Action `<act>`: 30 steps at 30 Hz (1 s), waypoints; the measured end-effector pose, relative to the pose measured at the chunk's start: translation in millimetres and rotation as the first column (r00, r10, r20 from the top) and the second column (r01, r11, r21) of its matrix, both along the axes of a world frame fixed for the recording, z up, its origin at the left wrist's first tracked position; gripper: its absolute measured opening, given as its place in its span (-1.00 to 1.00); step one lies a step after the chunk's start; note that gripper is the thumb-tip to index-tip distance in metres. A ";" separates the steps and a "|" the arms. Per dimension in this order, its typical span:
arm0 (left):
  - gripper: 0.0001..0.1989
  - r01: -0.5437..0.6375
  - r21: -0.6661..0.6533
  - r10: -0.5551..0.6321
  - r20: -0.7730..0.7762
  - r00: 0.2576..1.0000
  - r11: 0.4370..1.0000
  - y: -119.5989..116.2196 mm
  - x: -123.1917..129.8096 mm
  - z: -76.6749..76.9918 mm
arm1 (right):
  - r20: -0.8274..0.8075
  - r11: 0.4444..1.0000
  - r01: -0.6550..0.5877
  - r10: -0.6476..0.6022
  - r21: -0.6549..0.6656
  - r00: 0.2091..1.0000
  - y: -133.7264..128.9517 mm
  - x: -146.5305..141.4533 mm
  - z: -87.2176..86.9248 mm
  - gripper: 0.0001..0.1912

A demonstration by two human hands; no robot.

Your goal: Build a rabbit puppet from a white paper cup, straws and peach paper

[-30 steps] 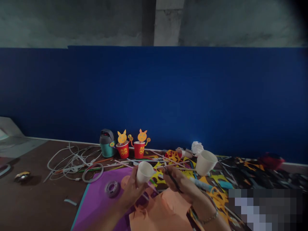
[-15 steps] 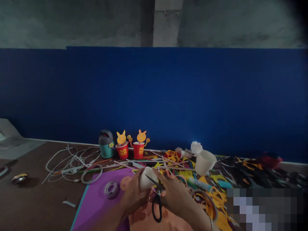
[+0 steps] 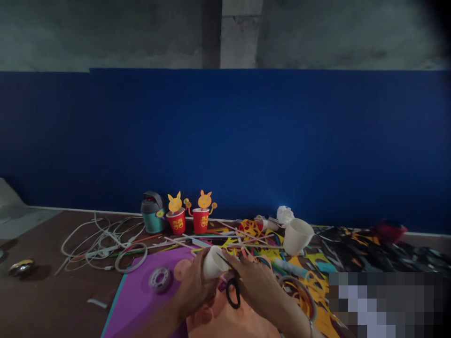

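My left hand (image 3: 193, 287) is wrapped around a white paper cup (image 3: 213, 265), which is tilted. In my right hand (image 3: 254, 280) is a pair of black-handled scissors (image 3: 234, 295), one handle loop hanging below the fingers. The blade tips point left, at the right side of the cup's upper end. Whether they pierce the cup I cannot tell. Under both hands lies a sheet of orange paper (image 3: 225, 321), on top of purple paper (image 3: 148, 307). A roll of clear tape (image 3: 159, 280) and an orange paper disc (image 3: 182, 270) rest on the purple sheet, left of my left hand.
Two red cups (image 3: 201, 221) with orange cat-faced paper figures stand at the back, beside a teal and grey container (image 3: 153, 215). A larger white cup (image 3: 298, 236) stands right of my hands, among yellow paper scraps (image 3: 319, 293). White cables (image 3: 102, 241) lie coiled at left.
The cup has turned in my left hand. The scissor blades have shifted from across the cup's end to its right side, with less blade showing. The view has shifted slightly.
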State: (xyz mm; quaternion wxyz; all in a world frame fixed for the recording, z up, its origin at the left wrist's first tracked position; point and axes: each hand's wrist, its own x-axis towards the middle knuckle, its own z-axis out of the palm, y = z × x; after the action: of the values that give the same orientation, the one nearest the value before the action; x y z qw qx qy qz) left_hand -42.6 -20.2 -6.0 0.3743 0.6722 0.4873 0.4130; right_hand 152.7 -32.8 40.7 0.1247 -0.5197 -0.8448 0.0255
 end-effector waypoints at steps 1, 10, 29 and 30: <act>-0.45 -0.012 0.020 0.012 -0.011 1.000 1.000 0.5 -0.6 -1.0 | -0.011 1.000 -0.004 0.003 -0.015 1.000 -1.1 -1.1 0.5 -0.35; -0.46 0.055 0.075 -0.056 0.007 0.998 0.996 2.1 1.0 0.7 | 0.009 0.997 0.046 -0.045 -0.060 0.999 -9.7 -13.8 10.6 -0.40; -0.46 0.049 0.130 -0.046 -0.028 0.999 0.990 4.5 -3.0 -7.4 | 0.028 1.000 0.016 -0.016 -0.003 0.999 2.0 -13.3 2.7 -0.46; -0.45 0.053 0.135 -0.050 -0.027 0.998 0.989 4.7 -3.2 -8.6 | 0.031 1.000 0.018 -0.018 -0.011 0.999 2.1 -13.5 2.8 -0.46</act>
State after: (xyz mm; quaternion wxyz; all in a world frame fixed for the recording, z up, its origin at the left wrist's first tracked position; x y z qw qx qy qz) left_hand -45.8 -15.4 -14.6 0.3325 0.7134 0.4449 0.4273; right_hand 139.3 -30.7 43.5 0.1090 -0.5283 -0.8418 0.0211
